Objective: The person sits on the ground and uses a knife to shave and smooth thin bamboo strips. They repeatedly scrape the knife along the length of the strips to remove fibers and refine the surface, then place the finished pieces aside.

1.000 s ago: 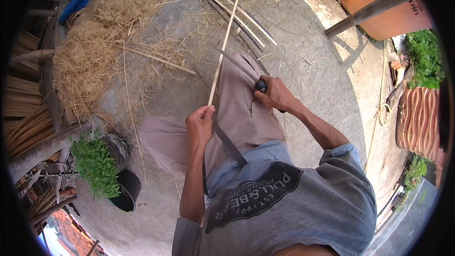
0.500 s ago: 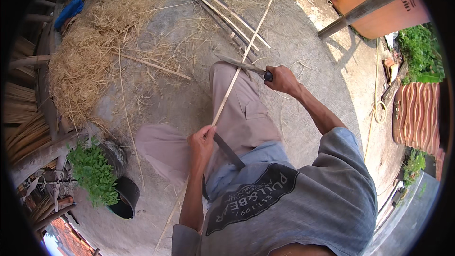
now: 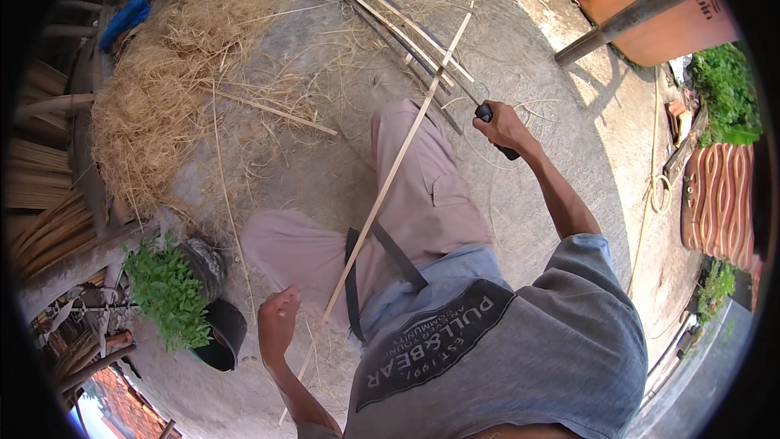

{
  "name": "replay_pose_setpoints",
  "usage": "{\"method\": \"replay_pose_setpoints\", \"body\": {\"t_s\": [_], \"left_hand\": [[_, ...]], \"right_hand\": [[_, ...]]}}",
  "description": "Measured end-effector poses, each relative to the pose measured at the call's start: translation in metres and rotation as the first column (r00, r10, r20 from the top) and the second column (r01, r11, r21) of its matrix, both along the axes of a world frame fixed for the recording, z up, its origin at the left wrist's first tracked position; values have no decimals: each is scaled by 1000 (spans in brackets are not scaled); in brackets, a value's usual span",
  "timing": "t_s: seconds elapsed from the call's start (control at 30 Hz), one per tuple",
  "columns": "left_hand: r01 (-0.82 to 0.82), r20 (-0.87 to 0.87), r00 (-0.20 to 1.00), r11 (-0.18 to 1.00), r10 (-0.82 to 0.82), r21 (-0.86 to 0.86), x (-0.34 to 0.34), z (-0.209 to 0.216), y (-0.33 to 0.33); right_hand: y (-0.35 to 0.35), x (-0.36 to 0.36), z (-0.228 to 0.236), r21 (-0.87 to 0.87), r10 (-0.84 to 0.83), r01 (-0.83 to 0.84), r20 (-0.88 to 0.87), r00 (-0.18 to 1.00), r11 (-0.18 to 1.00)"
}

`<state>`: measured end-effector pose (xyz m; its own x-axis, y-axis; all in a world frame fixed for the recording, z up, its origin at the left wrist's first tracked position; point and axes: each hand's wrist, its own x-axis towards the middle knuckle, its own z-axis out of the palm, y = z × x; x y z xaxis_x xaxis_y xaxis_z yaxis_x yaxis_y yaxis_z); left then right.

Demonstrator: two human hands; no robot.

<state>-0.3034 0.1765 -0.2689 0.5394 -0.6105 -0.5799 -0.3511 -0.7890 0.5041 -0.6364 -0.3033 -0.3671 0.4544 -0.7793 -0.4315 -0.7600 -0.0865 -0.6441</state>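
A long, thin pale bamboo strip [image 3: 390, 179] lies slantwise over my raised right leg, from the ground ahead down past my left forearm. My right hand [image 3: 506, 131] is closed round the black handle of a knife [image 3: 465, 90]. Its blade points toward the far part of the strip and meets or overlaps it there; whether they touch I cannot tell. My left hand [image 3: 279, 317] is off the strip, to its left, with loosely bent fingers and nothing visible in them. A dark flat band [image 3: 396, 254] crosses my lap beneath the strip.
More bamboo strips [image 3: 370, 10], pale and dark, lie ahead on the concrete. A heap of fine shavings [image 3: 154, 114] spreads at the left, above a leafy plant [image 3: 168, 297] and a black pot [image 3: 223, 333]. A pole [image 3: 626, 20] and an orange panel [image 3: 642, 0] stand at the far right.
My left hand has let go of the strip and moved left and back toward me. My right hand has shifted slightly right with the knife, whose blade now points farther ahead.
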Motion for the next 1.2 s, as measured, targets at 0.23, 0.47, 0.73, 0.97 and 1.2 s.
{"method": "replay_pose_setpoints", "body": {"t_s": [0.23, 0.47, 0.73, 0.97, 1.2], "left_hand": [[-173, -610, 792, 951, -20, -256, -74, -92, -203], [-5, 62, 997, 909, 34, -418, -108, -67, -200], [-52, 2, 998, 900, 58, -432, -95, -67, -171], [-101, -74, 994, 915, 78, -391, -84, -73, -143], [-284, -581, 801, 946, 146, -154, -61, -74, -138]], "right_hand": [[17, 22, 9, -188, 157, -160, -32, 987, 969], [29, 14, 11, -298, 351, -393, -184, 918, 870], [-4, 13, -14, -303, 156, -221, -224, 962, 927], [-21, 21, -26, -367, 168, -237, -210, 963, 900], [-11, 16, -24, -243, 9, -12, -13, 1000, 970]]}}
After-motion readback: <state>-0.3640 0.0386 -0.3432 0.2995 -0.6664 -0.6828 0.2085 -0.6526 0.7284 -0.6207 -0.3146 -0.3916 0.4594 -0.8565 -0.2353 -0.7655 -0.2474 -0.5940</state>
